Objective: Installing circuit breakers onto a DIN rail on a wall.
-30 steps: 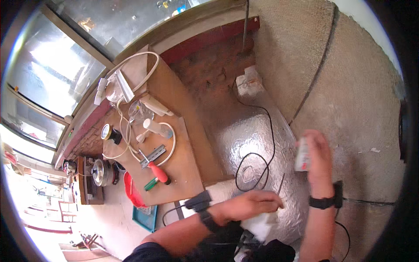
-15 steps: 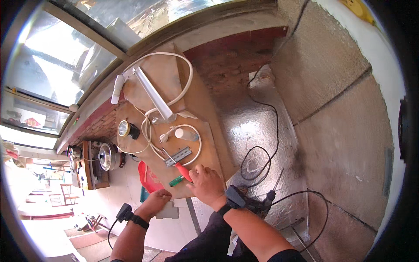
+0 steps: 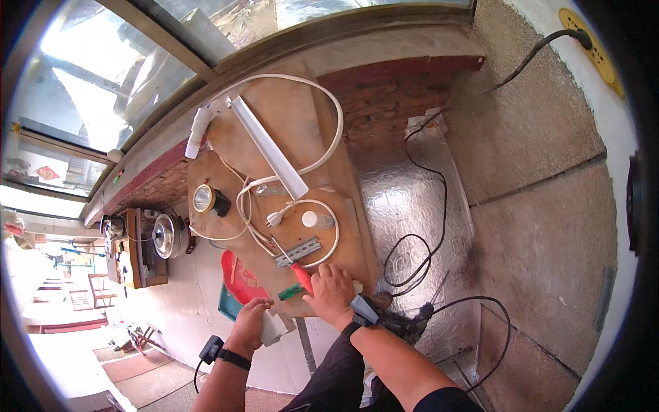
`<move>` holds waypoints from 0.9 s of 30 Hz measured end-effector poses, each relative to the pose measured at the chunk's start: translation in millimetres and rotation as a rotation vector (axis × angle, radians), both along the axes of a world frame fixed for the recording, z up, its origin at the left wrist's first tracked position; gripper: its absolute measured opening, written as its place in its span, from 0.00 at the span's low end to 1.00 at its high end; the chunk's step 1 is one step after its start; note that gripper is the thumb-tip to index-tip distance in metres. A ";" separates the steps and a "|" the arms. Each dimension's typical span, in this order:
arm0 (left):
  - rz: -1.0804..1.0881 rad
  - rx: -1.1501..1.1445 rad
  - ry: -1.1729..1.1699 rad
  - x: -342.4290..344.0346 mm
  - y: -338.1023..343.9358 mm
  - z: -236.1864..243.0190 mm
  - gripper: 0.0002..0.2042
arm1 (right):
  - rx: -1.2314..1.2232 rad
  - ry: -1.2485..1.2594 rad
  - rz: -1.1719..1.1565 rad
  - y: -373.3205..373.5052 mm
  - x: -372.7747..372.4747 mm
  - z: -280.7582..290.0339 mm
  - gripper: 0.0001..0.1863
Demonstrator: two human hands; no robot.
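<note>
My left hand (image 3: 248,324) is closed on a pale, flat boxy piece (image 3: 272,329) beside the table's near edge. Over the near right corner of the wooden table (image 3: 274,103) my right hand (image 3: 332,294) is bent, its fingertips hidden; what they hold cannot be made out. Touching or nearly touching its thumb side is a screwdriver with a red handle (image 3: 301,278). The screwdriver's shaft lies across a slotted grey metal rail (image 3: 298,252). Left of the right hand lies a green-handled tool (image 3: 290,292). A white cable with a plug (image 3: 274,218) loops around a small white bottle (image 3: 317,220).
A long white channel (image 3: 269,147), a round black lamp (image 3: 211,200) and a white fitting (image 3: 199,132) lie on the table. Left of it is a red basin (image 3: 240,278). A power drill (image 3: 412,319) with a black cord stands at right, near foil-like sheeting (image 3: 405,199).
The view has shifted, so the table things appear slightly lower and farther right. My left hand has turned, showing more of the pale piece. My right hand stays beside the red-handled screwdriver.
</note>
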State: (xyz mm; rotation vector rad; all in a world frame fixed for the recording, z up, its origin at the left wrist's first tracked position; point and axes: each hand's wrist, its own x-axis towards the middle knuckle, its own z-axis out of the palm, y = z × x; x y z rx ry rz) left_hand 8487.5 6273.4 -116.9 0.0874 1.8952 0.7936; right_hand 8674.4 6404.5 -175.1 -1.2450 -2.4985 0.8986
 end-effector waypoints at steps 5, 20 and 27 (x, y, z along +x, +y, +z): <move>0.170 0.011 -0.158 11.9 10.8 22.2 0.10 | 0.026 0.011 -0.049 6.2 -6.2 -3.2 0.18; 0.289 0.205 -0.309 32.7 58.6 61.2 0.13 | -0.335 0.398 -0.285 3.9 56.3 47.6 0.20; 0.174 0.285 -0.587 115.4 118.9 92.0 0.28 | -1.282 1.102 -0.445 -86.1 221.7 110.4 0.30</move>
